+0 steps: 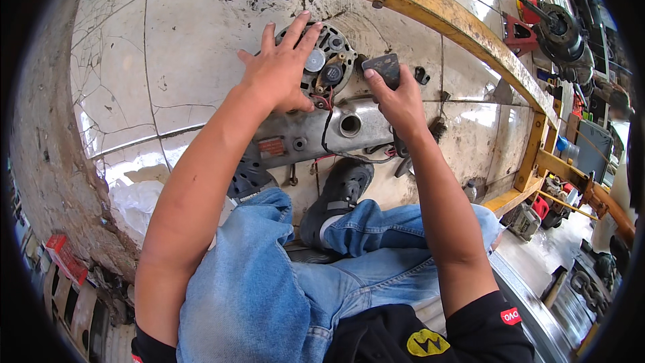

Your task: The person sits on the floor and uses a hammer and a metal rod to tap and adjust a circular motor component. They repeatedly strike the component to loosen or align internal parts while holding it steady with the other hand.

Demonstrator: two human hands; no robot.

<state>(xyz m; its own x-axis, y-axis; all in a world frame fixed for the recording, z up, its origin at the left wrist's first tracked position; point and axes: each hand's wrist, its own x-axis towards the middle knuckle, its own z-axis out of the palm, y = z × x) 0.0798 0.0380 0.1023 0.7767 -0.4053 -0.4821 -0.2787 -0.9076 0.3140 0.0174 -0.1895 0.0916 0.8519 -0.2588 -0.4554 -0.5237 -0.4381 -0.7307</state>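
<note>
My left hand (pixel 285 67) lies with fingers spread on a round metal alternator (pixel 332 47), reaching over its upper rim. Red and black wires (pixel 326 131) run down from it across a silver metal piece (pixel 363 107) with a round opening, lying just nearer to me. My right hand (pixel 398 94) is closed on a dark, flat-faced rectangular object (pixel 381 66), right of the alternator; whether it has a handle is hidden. A small black part (pixel 422 76) lies on the tiles beside it.
A yellow steel frame (pixel 437 17) arches from the top down the right side. Beyond it stand machinery parts (pixel 563 37) and tools. Cracked tiles (pixel 117 87) meet a rough concrete edge (pixel 50 128) at left, near a white plastic bag (pixel 127 205). My legs are folded below.
</note>
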